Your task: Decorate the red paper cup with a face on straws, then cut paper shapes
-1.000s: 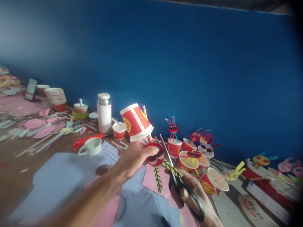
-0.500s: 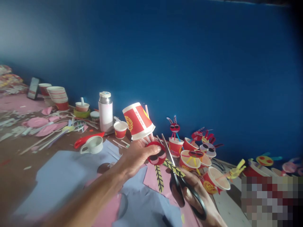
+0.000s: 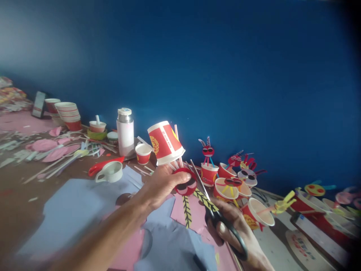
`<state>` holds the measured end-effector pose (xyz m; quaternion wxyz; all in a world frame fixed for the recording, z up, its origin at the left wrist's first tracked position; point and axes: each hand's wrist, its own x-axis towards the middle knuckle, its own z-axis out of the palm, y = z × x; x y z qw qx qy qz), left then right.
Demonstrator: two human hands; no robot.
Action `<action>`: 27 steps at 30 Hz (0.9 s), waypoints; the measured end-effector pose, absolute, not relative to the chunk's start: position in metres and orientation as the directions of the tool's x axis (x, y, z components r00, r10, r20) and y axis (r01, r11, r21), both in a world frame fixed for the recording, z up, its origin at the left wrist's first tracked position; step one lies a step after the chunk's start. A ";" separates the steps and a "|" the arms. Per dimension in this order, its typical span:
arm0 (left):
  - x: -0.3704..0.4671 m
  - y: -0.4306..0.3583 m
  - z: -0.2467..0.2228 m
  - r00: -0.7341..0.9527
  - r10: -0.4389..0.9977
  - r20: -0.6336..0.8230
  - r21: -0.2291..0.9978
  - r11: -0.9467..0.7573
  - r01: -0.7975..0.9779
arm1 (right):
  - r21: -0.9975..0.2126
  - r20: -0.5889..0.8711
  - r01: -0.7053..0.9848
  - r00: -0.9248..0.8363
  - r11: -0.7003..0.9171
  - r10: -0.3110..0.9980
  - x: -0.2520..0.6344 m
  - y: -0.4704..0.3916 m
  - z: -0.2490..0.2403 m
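My left hand (image 3: 160, 184) pinches a red round paper face (image 3: 184, 182) with dark eyes, its thumb on top. The face hangs upside down by white straws from a red-and-white paper cup (image 3: 166, 143), tilted with its rim down. Two yellow strips with a black leaf pattern extend down from the face: a left strip (image 3: 186, 212) and a right strip (image 3: 205, 200). My right hand (image 3: 234, 222) is closed round the black handles of the scissors (image 3: 200, 182). Their blades point up beside the face, and the right strip lies against them.
Finished cup figures (image 3: 209, 175) stand to the right, near a phone (image 3: 318, 237). Behind are a white flask (image 3: 125, 135), a small cup (image 3: 143, 153) and stacked cups (image 3: 68, 114). A white handled cup (image 3: 109, 172), paper scraps and blue sheets (image 3: 76, 210) cover the left.
The scissor blades look closer together and my right hand's fingers have drawn in a little. Both hands stay in nearly the same place. The view has shifted slightly.
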<state>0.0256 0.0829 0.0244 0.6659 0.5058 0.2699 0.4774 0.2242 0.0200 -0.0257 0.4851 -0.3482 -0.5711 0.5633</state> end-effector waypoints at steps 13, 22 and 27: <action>0.026 0.083 0.028 0.437 0.892 0.119 0.930 0.053 -0.363 | -0.992 -0.039 -0.104 -0.238 -0.065 0.971 0.231 0.018 -0.017; 0.025 0.081 0.027 0.461 0.881 0.110 0.937 0.064 -0.345 | -0.994 -0.097 -0.028 -0.213 -0.105 0.972 0.234 0.018 -0.018; 0.027 0.082 0.026 0.468 0.873 0.134 0.925 0.059 -0.375 | -0.998 -0.032 -0.042 -0.306 -0.047 0.951 0.236 0.023 -0.018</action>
